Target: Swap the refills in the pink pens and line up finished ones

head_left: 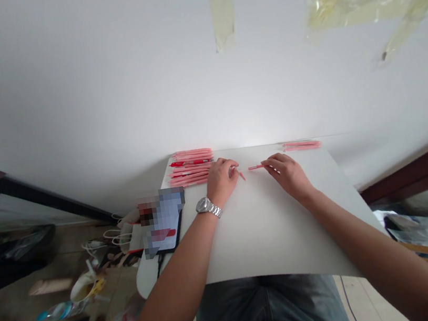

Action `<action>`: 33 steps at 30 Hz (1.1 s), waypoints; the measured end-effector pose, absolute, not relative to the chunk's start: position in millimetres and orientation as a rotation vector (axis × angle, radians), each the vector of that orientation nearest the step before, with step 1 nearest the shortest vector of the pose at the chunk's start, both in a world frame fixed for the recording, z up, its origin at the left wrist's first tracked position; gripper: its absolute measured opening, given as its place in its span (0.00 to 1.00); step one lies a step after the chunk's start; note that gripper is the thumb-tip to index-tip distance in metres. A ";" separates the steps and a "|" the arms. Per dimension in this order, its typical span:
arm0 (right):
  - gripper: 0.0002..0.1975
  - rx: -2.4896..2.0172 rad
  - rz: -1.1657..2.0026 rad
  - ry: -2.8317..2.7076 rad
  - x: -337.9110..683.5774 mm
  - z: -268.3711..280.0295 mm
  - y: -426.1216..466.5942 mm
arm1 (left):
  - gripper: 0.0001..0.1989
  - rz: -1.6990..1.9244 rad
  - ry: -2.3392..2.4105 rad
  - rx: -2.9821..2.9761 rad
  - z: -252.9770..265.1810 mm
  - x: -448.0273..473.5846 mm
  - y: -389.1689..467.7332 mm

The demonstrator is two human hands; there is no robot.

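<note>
Over the middle of the white table, my left hand (222,178) pinches a short pink pen cap (242,176) between thumb and fingertips. A silver watch is on that wrist. My right hand (286,172) grips a slim pink pen (255,167), its end pointing left toward the cap. A small gap separates the cap from the pen. Beside my left hand lies a row of pink pens (191,154), with a redder pen (190,162) among them. Beyond my right hand, near the wall, is a smaller group of pink pens (301,145).
A phone (169,222), partly blurred out, rests at the left edge of the table (265,238), with a cable running from it. The wall (126,77) rises directly behind. A bottle (58,311) and a cup (84,287) are on the floor at left; plastic bags (427,231) are at right.
</note>
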State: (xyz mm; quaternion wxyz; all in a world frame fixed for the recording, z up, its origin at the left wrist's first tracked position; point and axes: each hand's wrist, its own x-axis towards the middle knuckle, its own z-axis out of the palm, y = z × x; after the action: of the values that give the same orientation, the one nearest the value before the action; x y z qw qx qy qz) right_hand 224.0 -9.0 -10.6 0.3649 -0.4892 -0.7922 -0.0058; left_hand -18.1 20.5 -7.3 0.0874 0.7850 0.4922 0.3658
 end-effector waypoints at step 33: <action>0.10 -1.265 0.244 -1.891 225.2 -7.8 -14.0 | 0.08 1.106 1.337 2.353 -0.2 -14.7 15.2</action>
State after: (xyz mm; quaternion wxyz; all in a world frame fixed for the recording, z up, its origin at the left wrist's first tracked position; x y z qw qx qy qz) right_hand 225.2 -14.0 -7.8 0.4140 -0.5031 -0.7524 0.0970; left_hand -14.7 15.2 -0.2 0.1087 0.8000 0.4546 0.3761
